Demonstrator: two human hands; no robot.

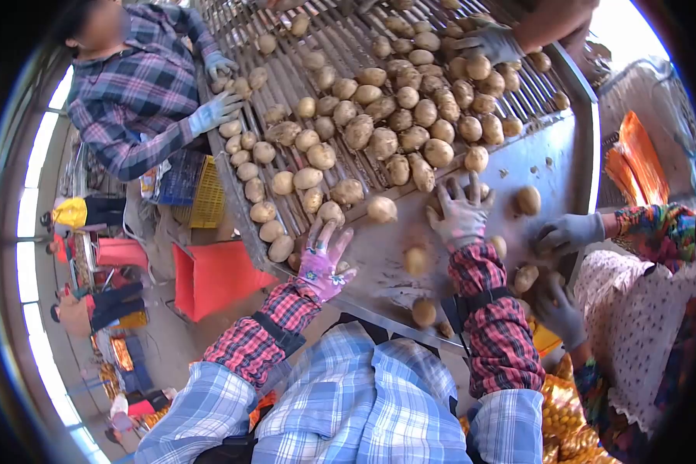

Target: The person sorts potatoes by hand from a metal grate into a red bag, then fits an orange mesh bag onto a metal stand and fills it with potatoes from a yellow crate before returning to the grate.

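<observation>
Reaching over the metal tabletop [549, 155], the gloved right hand [461, 213] is lying with fingers spread and released among loose potatoes [381, 209] at the roller grate's [286, 77] edge, while the left hand [322, 259], in a pink glove, is hovering open just beside them.
</observation>
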